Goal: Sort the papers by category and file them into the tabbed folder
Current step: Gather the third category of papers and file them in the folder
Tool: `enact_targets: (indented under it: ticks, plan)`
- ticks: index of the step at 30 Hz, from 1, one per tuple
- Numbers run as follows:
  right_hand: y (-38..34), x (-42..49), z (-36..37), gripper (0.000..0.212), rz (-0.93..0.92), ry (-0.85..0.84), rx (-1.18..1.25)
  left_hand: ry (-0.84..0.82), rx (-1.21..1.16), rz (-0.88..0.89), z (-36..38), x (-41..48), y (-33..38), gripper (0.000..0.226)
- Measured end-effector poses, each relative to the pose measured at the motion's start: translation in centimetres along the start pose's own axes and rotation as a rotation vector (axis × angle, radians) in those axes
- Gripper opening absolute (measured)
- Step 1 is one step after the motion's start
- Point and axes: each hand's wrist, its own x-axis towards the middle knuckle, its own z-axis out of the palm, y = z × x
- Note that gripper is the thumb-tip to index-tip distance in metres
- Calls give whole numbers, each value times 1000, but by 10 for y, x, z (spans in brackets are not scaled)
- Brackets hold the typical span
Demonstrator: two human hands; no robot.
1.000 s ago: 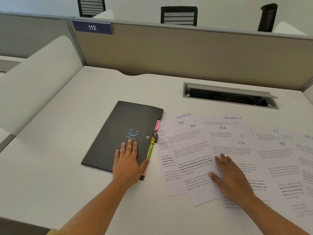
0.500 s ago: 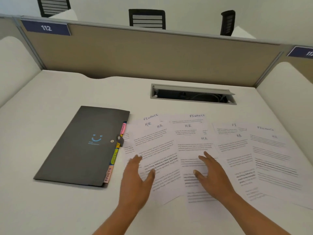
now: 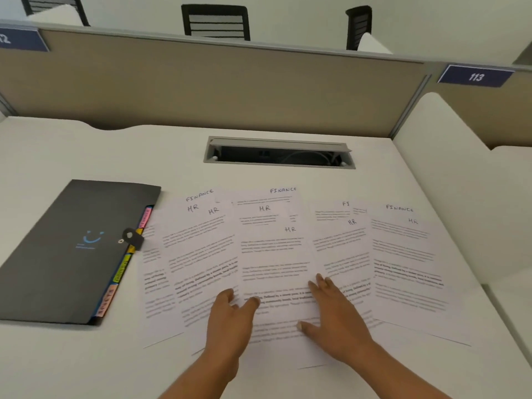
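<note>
A white worktop [image 3: 72, 145] sits against a tan fabric partition [image 3: 230, 87] bearing a blue number plate reading 113 [image 3: 475, 76]; black slatted chair backs [image 3: 216, 23] rise behind it. A grey cable hatch [image 3: 278, 153] stands open at the rear. Printed white papers [image 3: 403, 254] marked FINANCE and HR lie fanned and overlapping across the middle. Left of them lies the closed dark grey folder with coloured tabs [image 3: 72, 254]. The left hand [image 3: 230, 321] and right hand [image 3: 336, 318] rest flat on the sheets, fingers spread, gripping nothing.
</note>
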Motion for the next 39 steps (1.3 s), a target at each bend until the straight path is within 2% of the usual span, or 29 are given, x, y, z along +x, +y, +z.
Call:
enact_targets:
  ticks: [5, 7, 11, 14, 17, 21, 24, 28, 31, 33, 35, 39]
  plan:
    - [4, -2, 3, 93, -41, 25, -25, 18, -165, -105, 11, 7, 6, 70]
    - [6, -2, 2, 93, -54, 25, -31, -1, -194, -139, 12, 12, 11, 59]
    - [7, -1, 2, 92, -67, 14, -40, -67, -113, -144, 10, 22, 21, 25]
    - [8, -1, -4, 85, -64, 12, -6, -99, 38, -21, 10, 29, 26, 6]
    - [13, 4, -16, 72, -14, 133, 4, -102, 196, 94, 9, 34, 25, 7]
    - [22, 16, -30, 69, 115, 195, 0, -105, 200, 121, 7, 37, 17, 10]
    - [38, 25, -47, 64, 247, 274, 145, -105, 153, 103, 4, 35, 12, 12]
    - [93, 25, -81, 60, 558, 392, 244, -111, 108, 79, -1, 34, 6, 13]
    - [144, 14, -96, 73, 837, 327, 215, -94, 98, 84, -2, 35, 5, 13]
    - [177, 10, -96, 92, 954, 248, 204, -88, 106, 90, -1, 36, 5, 12]
    - [193, 9, -96, 108, 1000, 210, 163, -84, 114, 99, 1, 36, 6, 12]
    - [181, 11, -106, 113, 988, 181, 114, -76, 130, 117, 3, 37, 9, 12]
